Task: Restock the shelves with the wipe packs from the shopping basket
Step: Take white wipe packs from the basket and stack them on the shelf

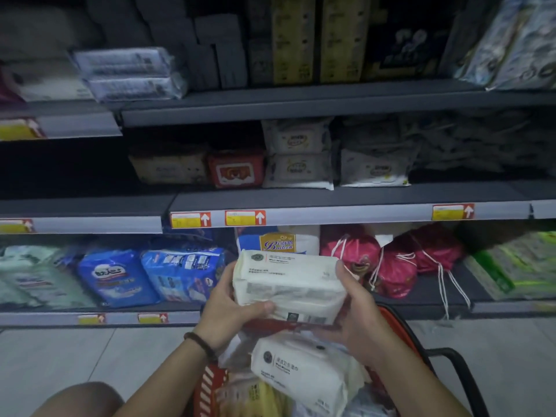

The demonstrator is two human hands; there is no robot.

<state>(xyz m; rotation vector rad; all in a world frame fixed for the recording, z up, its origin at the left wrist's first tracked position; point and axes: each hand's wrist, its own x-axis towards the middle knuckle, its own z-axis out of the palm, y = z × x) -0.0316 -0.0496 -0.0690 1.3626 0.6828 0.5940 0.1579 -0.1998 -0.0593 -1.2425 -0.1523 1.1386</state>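
- Head view: the left hand (228, 305) and right hand (358, 326) both curl round one white wipe pack (288, 284), holding it just above the red shopping basket (207, 386).
- Another wipe pack (301, 368) and more packs lie inside the basket.
- The middle shelf (361, 195), above and beyond the basket, appears to have room; the restocking looks far from finished.

head-worn wide-angle view, facing forward and down toward the shelves (346, 216).
the lens sits close above the left hand (228, 308) and right hand (358, 323), which hold a wipe pack (288, 278) at centre; shopping basket (207, 386) nearest below, floor (60, 356) near left, shelves far, curving at the edges.
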